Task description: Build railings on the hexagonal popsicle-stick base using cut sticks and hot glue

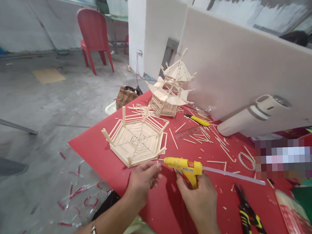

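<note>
My right hand (200, 200) is wrapped round the handle of a yellow glue gun (183, 165), its nozzle pointing left. A long translucent glue stick (234, 175) sticks out of the gun's back. My left hand (145, 182) is closed in a pinch at the nozzle tip; a pale end of what looks like a short wooden stick (158, 162) shows between thumb and finger, the rest hidden. Just beyond that hand lies a many-sided wooden stick base (138, 139) with short posts standing at its corners. Farther back stands a tiered stick pagoda (169, 91).
Loose sticks (202, 136), a yellow cutter knife (199, 120) and a clear ruler (188, 133) lie on the red table (95, 143). Pliers (247, 212) rest at the near right. A white tumbler (253, 115) leans before the pale partition (220, 60). A red chair (93, 34) stands behind.
</note>
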Available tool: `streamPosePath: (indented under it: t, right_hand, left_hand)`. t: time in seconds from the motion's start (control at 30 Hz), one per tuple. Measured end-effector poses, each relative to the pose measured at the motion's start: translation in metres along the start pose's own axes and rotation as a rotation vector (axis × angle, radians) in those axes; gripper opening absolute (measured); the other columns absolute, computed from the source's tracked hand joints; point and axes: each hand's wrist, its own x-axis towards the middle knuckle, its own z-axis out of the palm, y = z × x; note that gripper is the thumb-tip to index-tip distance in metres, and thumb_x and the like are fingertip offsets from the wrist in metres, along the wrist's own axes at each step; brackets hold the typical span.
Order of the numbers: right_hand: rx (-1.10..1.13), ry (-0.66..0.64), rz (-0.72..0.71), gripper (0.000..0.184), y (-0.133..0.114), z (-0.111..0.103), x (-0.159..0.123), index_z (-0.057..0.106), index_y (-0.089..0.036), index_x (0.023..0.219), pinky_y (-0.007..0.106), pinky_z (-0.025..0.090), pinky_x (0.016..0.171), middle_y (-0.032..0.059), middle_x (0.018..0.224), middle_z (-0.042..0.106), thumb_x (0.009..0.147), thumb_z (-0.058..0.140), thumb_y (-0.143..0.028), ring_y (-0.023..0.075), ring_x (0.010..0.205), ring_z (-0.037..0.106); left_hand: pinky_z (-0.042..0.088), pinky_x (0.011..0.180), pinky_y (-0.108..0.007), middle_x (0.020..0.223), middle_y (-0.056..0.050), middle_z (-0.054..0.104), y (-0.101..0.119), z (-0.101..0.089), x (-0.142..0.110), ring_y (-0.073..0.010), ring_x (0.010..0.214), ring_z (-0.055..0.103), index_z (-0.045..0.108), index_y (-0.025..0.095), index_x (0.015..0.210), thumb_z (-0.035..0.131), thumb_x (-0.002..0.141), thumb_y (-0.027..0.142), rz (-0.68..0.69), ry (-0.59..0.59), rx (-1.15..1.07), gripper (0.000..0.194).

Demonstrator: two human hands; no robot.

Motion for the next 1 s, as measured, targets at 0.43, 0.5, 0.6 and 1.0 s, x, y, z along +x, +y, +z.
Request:
streamPosePath:
  t: [0.43,0.5,0.6,1.0]
  right_hand:
    - [-0.100,0.069,-0.116,0.036,0.014,-0.002,-0.003,0.062,-0.014,0.091,0.032,0.045,0.056,0.0132,0.079,0.068,0.085,0.048,-0.046,0.0253,0.066,0.063]
    - [-0.096,0.065,-0.127,0.033,0.015,-0.004,-0.003,0.062,-0.014,0.090,0.031,0.045,0.055,0.0124,0.077,0.068,0.084,0.049,-0.044,0.0244,0.065,0.063]
    - [-0.091,0.063,-0.135,0.031,0.016,-0.005,-0.004,0.061,-0.014,0.089,0.030,0.044,0.055,0.0125,0.078,0.068,0.084,0.049,-0.042,0.0236,0.065,0.063]
    - [-0.083,0.073,-0.144,0.026,0.020,-0.006,-0.008,0.060,-0.014,0.087,0.030,0.043,0.054,0.0111,0.074,0.066,0.081,0.048,-0.037,0.0238,0.062,0.062]
  left_hand:
    - [0.033,0.035,-0.019,0.045,-0.003,0.065,-0.012,-0.003,0.002,-0.0097,0.031,0.049,0.067,0.013,0.073,0.085,0.055,0.040,0.165,0.046,0.164,0.038]
    - [0.034,0.035,-0.020,0.045,-0.003,0.065,-0.013,-0.003,0.000,-0.0100,0.031,0.050,0.067,0.013,0.073,0.084,0.056,0.041,0.194,0.055,0.192,0.037]
    - [0.037,0.036,-0.020,0.045,-0.003,0.065,-0.015,-0.003,-0.002,-0.0106,0.033,0.050,0.067,0.013,0.073,0.083,0.058,0.042,0.227,0.061,0.221,0.037]
    - [0.040,0.036,-0.021,0.045,-0.004,0.066,-0.015,0.000,-0.004,-0.0112,0.033,0.052,0.066,0.013,0.071,0.083,0.056,0.044,0.280,0.075,0.261,0.038]
